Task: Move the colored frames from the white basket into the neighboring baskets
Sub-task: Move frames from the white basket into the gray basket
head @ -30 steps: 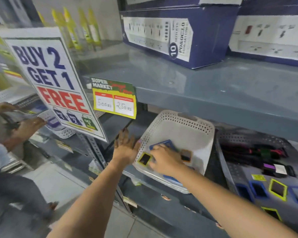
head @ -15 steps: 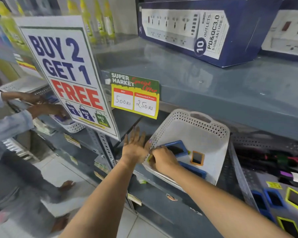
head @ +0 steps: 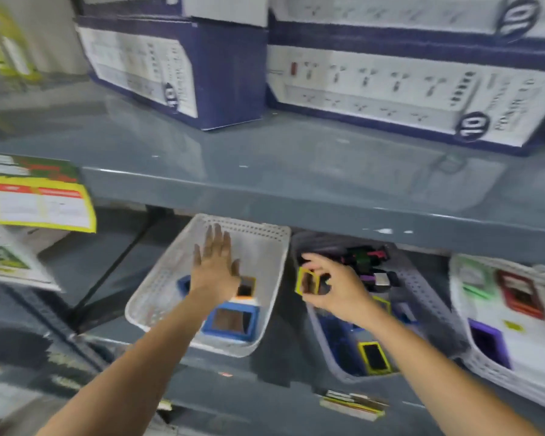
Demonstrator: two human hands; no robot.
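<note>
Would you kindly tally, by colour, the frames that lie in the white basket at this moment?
Blue frames: 2, one half hidden by the left hand
Orange frame: 1
Total in the white basket: 3
The yellow frame in the right hand is not counted.

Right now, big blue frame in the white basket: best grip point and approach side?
Take the blue frame by its two long raised borders, coming from above with the left hand, which hovers open over the white basket. It lies flat near the front wall, upper face clear; the orange frame sits just behind, so stay off that edge.
</note>
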